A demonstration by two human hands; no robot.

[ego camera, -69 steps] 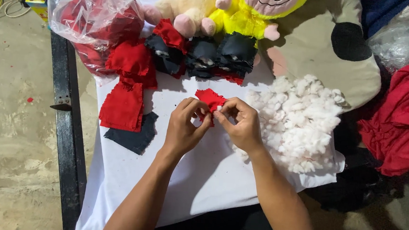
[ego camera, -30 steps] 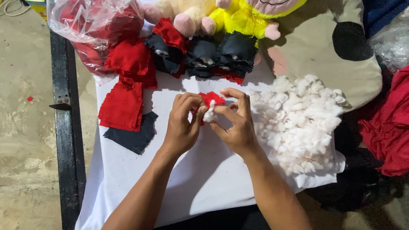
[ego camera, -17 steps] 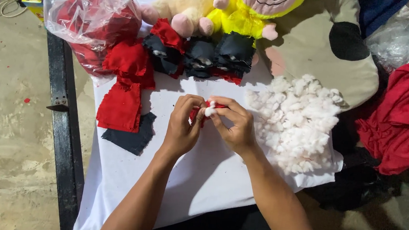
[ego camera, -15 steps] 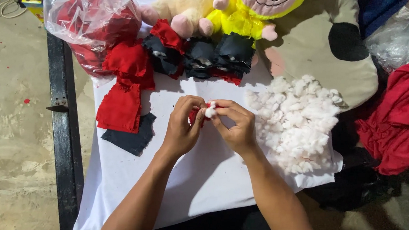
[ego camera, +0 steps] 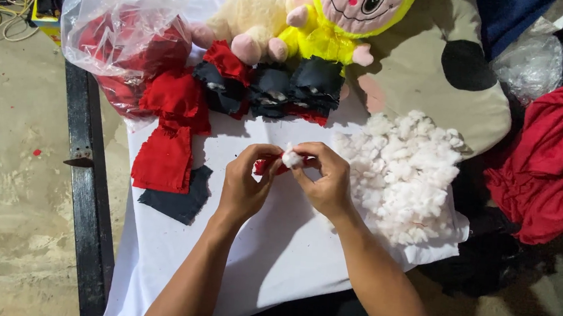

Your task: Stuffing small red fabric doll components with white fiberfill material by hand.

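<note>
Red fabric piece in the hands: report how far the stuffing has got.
Done: a row of red-and-black stuffed pieces lies by the plush toys. In hand: left hand holds the small red fabric piece, right hand presses a white stuffing tuft into it. Left: flat red cloth, stuffing pile.

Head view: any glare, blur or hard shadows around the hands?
Head view: sharp overall; light glare on the plastic bag; hard shadows under the left hand and right hand on the white cloth; stuffing pile bright, near blown out; right edge dark.
</note>
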